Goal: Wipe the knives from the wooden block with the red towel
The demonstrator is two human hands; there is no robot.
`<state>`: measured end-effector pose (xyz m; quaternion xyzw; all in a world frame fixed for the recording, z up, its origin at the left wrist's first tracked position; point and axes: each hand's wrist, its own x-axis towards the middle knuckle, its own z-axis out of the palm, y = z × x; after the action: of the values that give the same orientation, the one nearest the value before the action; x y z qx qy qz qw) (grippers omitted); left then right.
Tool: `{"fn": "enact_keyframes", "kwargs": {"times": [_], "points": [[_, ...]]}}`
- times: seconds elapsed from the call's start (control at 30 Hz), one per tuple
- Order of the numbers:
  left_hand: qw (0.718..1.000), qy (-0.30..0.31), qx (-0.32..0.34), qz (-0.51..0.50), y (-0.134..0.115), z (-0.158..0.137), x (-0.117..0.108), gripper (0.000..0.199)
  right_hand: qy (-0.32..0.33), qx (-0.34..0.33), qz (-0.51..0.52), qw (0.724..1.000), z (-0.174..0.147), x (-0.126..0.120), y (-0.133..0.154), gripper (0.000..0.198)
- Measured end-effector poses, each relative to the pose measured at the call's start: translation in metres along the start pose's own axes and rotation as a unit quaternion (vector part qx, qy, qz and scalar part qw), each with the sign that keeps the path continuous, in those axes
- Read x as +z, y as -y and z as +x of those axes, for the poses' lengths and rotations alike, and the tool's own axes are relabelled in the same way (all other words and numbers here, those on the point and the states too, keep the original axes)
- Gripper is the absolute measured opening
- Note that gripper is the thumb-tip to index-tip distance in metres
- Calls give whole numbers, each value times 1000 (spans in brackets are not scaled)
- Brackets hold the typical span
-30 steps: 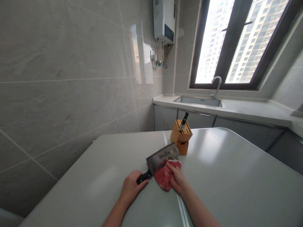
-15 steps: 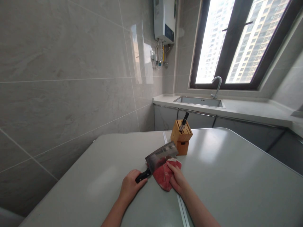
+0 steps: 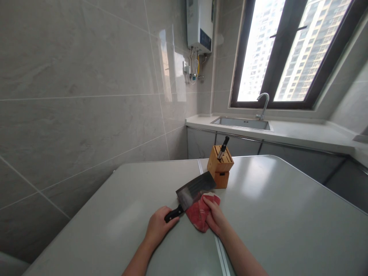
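My left hand (image 3: 160, 225) is closed around the black handle of a cleaver (image 3: 195, 189), whose broad blade points away to the upper right. A red cloth (image 3: 199, 215) with pale marks is pinched in my right hand (image 3: 214, 218), fingers closed with the thumb on top. The cloth lies against the lower edge of the blade; part of it may be hidden behind the steel. Just beyond the blade's far end stands a wooden knife block (image 3: 219, 165), with one black-handled tool (image 3: 223, 147) standing in a slot.
All of this is over a pale folding table (image 3: 129, 191) with a metal seam down its middle. Grey tiled wall runs along the left. Behind the table is a counter with a sink (image 3: 243, 122) and faucet (image 3: 264, 105), under a window. A water heater (image 3: 199, 27) hangs above.
The blade has tilted very slightly, and its reflection is darker now. Both hands keep their holds in almost the same places.
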<state>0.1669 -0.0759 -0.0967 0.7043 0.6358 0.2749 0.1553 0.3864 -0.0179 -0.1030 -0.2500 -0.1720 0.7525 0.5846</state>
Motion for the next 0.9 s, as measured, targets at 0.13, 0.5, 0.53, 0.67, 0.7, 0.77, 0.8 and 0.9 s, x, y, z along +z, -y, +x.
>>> {"fn": "enact_keyframes", "kwargs": {"times": [0.13, 0.5, 0.53, 0.67, 0.7, 0.77, 0.8, 0.9], "points": [[1000, 13, 1, 6, -1, 0, 1, 30, 12, 28, 10, 999, 1, -1, -1, 22], [999, 6, -18, 30, -1, 0, 4, 32, 6, 35, 20, 999, 2, -2, -1, 18], [999, 6, -17, 30, -1, 0, 4, 32, 6, 36, 18, 999, 3, -2, -1, 18], [999, 2, -15, 34, -2, 0, 3, 33, 8, 42, 17, 999, 2, -1, -1, 19], [999, 0, -15, 36, -2, 0, 3, 33, 8, 43, 18, 999, 1, 0, -1, 20], [999, -4, -18, 41, -2, 0, 3, 33, 8, 42, 15, 999, 1, 0, 0, 20], [999, -5, -18, 42, -2, 0, 3, 34, 7, 40, 13, 999, 1, 0, 0, 20], [999, -6, -18, 41, -1, 1, 3, 34, 4, 34, 2, 999, 0, 1, 1, 21]]}}
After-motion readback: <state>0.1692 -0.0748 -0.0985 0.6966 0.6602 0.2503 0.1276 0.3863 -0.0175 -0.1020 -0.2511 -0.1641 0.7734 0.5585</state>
